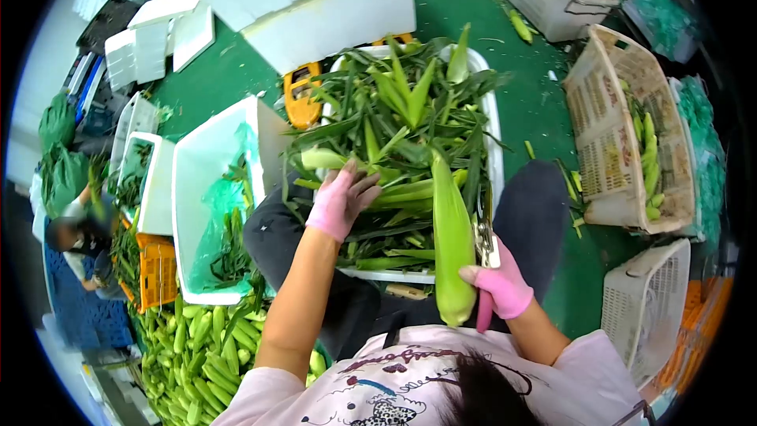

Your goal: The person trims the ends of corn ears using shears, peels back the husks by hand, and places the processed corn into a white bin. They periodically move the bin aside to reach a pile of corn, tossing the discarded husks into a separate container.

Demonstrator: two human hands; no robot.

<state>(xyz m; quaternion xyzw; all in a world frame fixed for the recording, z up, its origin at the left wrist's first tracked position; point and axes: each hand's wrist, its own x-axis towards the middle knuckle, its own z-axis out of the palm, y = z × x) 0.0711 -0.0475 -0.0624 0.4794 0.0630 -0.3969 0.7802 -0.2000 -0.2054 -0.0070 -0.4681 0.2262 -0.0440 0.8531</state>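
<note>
My right hand (506,288), in a pink glove, is closed around a hand tool that looks like pruning shears (484,248), with metal jaws and a pink handle. Its thumb presses the lower part of a green ear of corn (453,237), still in its husk, which stands tip away from me over the tub's near edge. Also gloved in pink, my left hand (344,199) is over the husks with its fingers apart. A pale piece of husk (319,159) lies by its fingertips. Leafy trimmings (402,95) heap up in the white tub (494,122) between my knees.
Many ears of corn (209,363) are piled at lower left. A foam box (193,213) with green plastic stands left, more foam boxes (331,24) ahead. Crates (603,126) line the right side. Another person (83,241) works at far left.
</note>
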